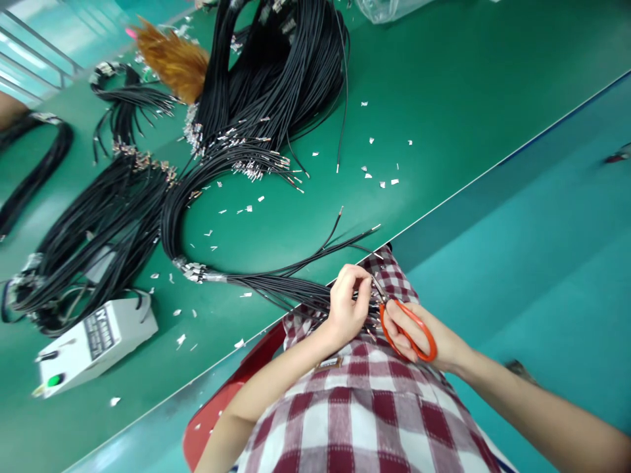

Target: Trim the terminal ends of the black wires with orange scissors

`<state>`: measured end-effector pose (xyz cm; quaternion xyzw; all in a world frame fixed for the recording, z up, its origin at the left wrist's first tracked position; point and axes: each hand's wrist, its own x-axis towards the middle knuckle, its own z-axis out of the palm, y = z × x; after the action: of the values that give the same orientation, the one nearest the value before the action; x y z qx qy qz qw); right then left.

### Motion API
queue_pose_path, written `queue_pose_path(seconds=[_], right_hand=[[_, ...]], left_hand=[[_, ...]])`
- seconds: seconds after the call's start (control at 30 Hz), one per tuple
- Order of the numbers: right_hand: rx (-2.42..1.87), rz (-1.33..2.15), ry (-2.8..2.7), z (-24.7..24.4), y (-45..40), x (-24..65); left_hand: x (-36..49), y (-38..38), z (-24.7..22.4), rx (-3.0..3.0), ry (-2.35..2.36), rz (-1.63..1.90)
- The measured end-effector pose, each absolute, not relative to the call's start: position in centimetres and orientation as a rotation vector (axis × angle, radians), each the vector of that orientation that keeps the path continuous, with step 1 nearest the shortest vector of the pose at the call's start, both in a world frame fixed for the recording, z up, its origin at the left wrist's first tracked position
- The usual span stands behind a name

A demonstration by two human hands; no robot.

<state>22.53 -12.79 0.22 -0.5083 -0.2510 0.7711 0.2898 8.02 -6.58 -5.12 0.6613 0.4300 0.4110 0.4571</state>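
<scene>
With its fingers through the red-orange handles, my right hand (407,325) grips a pair of scissors (428,341) whose blades point up toward my left hand. My left hand (349,299) is closed in a pinch close to the blades, at the loose ends of a bundle of black wires (290,287). Probably a wire end is between its fingertips, but it is too small to make out. The bundle is wrapped with clear tape (197,271) and curves back over the green table. Some of its wires hang past the table edge over the checked apron (365,387).
More black wire bundles (290,79) pile up at the back, others (108,210) at the left. A white box with a green button (98,345) stands front left. White scraps (249,208) litter the green table (468,98). A brown feathery tuft (172,62) lies behind.
</scene>
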Motion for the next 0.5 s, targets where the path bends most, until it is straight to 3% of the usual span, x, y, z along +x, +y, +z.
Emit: queue_pose_path(seconds=[0.5], right_hand=[[-1.343, 2.118, -0.653, 0.3, -13.46, 22.7]], left_hand=[[8.1, -6.67, -5.47, 1.54, 1.071, 0.988]])
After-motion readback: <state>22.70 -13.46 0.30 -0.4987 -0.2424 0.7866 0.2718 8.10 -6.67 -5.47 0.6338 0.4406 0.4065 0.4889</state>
